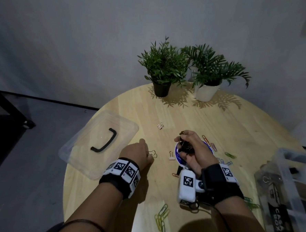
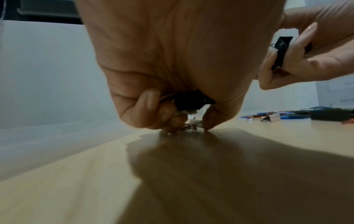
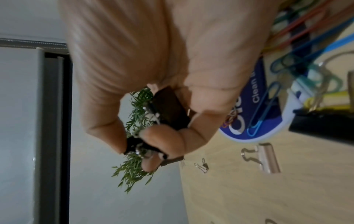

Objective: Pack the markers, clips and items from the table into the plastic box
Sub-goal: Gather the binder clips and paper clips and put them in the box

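My left hand (image 1: 147,155) is down on the wooden table (image 1: 211,119). Its fingertips (image 2: 173,122) pinch a small gold-wire binder clip (image 1: 152,153), and a black clip (image 2: 191,100) is tucked in its palm. My right hand (image 1: 184,144) hovers palm-up over a blue-and-white round disc (image 1: 177,157) and grips a bunch of black binder clips (image 3: 169,112). The clear plastic box (image 1: 287,187) stands at the table's right edge with items inside. Pink binder clips (image 1: 160,125) and coloured paper clips (image 1: 162,218) lie scattered on the table.
The box's clear lid (image 1: 85,147) with its black handle lies at the table's left edge. Two potted plants (image 1: 163,68) stand at the back. Another pink binder clip (image 1: 171,155) lies between my hands. More paper clips (image 1: 230,155) lie right of the disc.
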A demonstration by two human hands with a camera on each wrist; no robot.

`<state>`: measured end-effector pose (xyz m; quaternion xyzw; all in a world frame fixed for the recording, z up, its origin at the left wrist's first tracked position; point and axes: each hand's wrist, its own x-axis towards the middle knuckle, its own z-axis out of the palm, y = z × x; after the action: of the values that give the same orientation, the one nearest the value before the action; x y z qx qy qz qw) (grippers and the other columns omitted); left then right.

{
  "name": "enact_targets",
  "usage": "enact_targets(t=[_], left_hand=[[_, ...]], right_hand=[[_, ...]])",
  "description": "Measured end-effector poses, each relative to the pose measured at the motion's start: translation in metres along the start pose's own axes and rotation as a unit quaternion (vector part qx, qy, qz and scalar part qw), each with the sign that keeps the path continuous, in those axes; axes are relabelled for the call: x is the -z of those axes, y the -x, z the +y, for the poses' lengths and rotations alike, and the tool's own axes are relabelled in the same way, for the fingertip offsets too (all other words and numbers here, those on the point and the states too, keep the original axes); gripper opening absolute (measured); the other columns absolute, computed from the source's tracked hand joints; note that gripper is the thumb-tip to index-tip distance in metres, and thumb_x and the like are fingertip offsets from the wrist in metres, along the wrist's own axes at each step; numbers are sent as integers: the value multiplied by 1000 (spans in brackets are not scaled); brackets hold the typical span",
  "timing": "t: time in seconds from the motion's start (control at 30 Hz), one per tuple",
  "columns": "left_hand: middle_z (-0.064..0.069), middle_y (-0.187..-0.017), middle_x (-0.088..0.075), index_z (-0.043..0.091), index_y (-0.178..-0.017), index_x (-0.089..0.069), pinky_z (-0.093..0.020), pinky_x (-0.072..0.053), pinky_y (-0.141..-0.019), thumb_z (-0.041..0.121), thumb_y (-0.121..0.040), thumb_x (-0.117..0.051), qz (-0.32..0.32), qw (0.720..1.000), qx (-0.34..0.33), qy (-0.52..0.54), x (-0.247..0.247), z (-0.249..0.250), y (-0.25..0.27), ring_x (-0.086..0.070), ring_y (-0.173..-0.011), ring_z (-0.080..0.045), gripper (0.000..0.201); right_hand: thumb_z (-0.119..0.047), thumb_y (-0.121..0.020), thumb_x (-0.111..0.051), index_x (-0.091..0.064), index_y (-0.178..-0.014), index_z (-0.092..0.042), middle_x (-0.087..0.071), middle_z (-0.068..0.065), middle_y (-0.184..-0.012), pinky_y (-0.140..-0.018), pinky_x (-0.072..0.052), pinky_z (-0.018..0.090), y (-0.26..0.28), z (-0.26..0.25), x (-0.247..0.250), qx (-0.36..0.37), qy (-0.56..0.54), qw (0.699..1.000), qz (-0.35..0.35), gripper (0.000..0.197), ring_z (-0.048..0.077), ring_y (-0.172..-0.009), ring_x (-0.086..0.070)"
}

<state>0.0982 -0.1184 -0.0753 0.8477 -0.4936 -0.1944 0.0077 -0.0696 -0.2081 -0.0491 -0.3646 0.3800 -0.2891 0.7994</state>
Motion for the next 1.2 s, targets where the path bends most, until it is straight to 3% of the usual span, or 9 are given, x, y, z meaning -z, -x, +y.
enact_targets(t=[0.17,0.27,0.33,0.43,0.53,0.73,0.9,1.0,1.2], left_hand=[[-10,-120,-47,7,-121,-42,-36,-51,-82,36,-89,-52,8,999,-16,-48,-3,5,5,-60,-101,-29,44],[-11,-119,-39,3,-122,-43,-36,-54,-82,34,-90,-50,6,999,-28,-46,-1,6,5,-58,-98,-28,45],[-11,-118,-37,2,-119,-43,-32,-50,-78,30,-91,-49,9,999,-43,-29,1,6,6,-53,-90,-26,39],[-10,-105,-48,10,-104,-39,-33,-43,-70,21,-92,-49,42,995,-49,75,6,6,7,-48,-77,-21,19],[-5,-86,-54,13,-97,-34,-33,-43,-68,19,-91,-50,66,984,-29,163,9,9,1,-54,-75,-24,18],[-14,-104,-61,7,-108,-53,-38,-48,-80,23,-91,-52,107,972,-27,208,23,30,-32,-60,-92,-32,23],[-18,-112,-59,3,-108,-54,-39,-46,-79,21,-94,-50,146,973,4,177,25,45,-66,-60,-98,-37,24],[-19,-121,-57,5,-120,-50,-42,-46,-86,16,-94,-48,104,984,28,142,20,47,-79,-58,-108,-38,29],[-16,-109,-61,11,-108,-44,-40,-48,-77,19,-90,-51,63,992,-6,107,9,50,-91,-61,-95,-36,20]], right_hand=[[-23,-87,-61,-61,-99,-20,-62,3,-73,-47,-38,21,9,-2,1,-9,5,1000,-28,12,13,-60,-54],[-27,-83,-67,-54,-75,-20,-56,2,-65,-45,-37,24,6,-1,-5,1,216,976,35,17,16,-53,-50],[-28,-79,-66,-54,-73,-18,-59,3,-67,-57,-45,30,4,2,-10,36,438,894,82,17,21,-60,-55],[-35,-80,-60,-53,-97,-16,-64,4,-92,-75,-51,34,7,12,-22,17,660,745,93,26,24,-87,-63],[-33,-87,-56,-44,-120,-12,-61,9,-116,-79,-47,37,5,23,-34,-16,733,675,81,41,29,-107,-60],[-26,-91,-52,-57,-113,-11,-63,9,-115,-72,-41,35,10,24,-45,-19,782,620,51,27,29,-104,-61],[-24,-88,-57,-56,-114,-8,-60,13,-118,-85,-48,39,23,34,-40,-22,789,614,26,31,31,-110,-58],[-26,-86,-58,-54,-117,-7,-57,13,-121,-89,-48,40,29,38,-34,-37,790,612,16,37,31,-112,-56],[-27,-84,-58,-53,-119,-6,-55,14,-121,-89,-49,41,34,39,-27,-35,801,597,5,41,32,-111,-56]])
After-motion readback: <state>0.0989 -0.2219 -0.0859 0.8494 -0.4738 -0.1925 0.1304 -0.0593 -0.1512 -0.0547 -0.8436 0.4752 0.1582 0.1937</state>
